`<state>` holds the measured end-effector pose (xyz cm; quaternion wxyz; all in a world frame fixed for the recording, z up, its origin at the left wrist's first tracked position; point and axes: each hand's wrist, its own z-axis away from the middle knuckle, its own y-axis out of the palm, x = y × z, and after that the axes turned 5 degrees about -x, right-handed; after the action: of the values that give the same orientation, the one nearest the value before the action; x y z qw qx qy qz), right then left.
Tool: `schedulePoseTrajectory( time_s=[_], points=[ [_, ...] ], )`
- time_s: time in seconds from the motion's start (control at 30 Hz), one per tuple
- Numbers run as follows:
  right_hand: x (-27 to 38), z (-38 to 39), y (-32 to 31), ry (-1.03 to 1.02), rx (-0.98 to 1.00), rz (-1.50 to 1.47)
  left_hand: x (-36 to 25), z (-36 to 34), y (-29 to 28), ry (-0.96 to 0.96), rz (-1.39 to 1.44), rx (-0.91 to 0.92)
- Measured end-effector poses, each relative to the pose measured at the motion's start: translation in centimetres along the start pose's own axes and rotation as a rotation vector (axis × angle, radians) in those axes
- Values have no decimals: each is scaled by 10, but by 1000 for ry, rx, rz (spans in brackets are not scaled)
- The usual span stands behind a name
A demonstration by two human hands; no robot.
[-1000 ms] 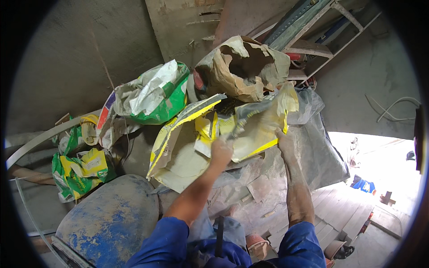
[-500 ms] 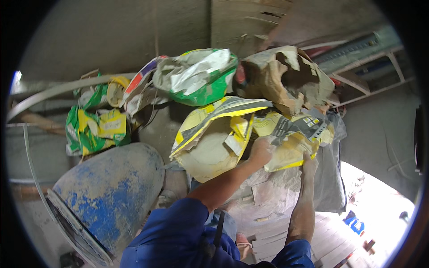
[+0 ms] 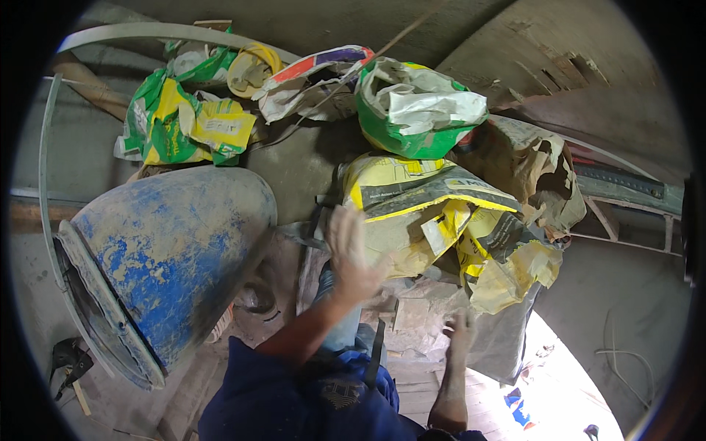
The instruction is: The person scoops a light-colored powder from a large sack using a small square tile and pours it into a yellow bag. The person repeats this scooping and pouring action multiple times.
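Observation:
My left hand (image 3: pixel 354 261) is raised with its fingers stretched out, in front of the torn yellow-and-black paper sack (image 3: pixel 401 202), holding nothing; whether it touches the sack is unclear. My right hand (image 3: pixel 456 331) is lower, beneath the sack's torn pale right part (image 3: pixel 515 279), empty with loosely curved fingers. Behind the sack sit a green-and-white bag (image 3: pixel 412 128) and a torn brown paper sack (image 3: pixel 533 165). A large dusty blue plastic drum (image 3: pixel 158 261) lies on its side to the left.
Crumpled green-and-yellow bags (image 3: pixel 184 128), a yellow coil (image 3: pixel 250 70) and a red-and-white bag (image 3: pixel 290 99) lie along the back. A metal ladder (image 3: pixel 625 213) is at right, a grey sheet (image 3: pixel 489 345) below the sacks, loose cable (image 3: pixel 629 356) at lower right.
Both hands have let go of the yellow sack; my left moved left and spread its fingers, my right dropped lower. The view has turned leftward, bringing more of the drum into sight.

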<state>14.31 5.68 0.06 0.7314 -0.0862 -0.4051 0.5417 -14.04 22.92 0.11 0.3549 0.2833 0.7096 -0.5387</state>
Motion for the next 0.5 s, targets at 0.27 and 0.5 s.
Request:
schedulePoseTrajectory(
  time_s=[0.27, 0.5],
  points=[
    [77, -31, 131, -61, 127, 79, 111, 11, 61, 53, 290, 225],
    [65, -92, 160, -147, 189, 224, 128, 35, 81, 19, 371, 85]
  ],
)
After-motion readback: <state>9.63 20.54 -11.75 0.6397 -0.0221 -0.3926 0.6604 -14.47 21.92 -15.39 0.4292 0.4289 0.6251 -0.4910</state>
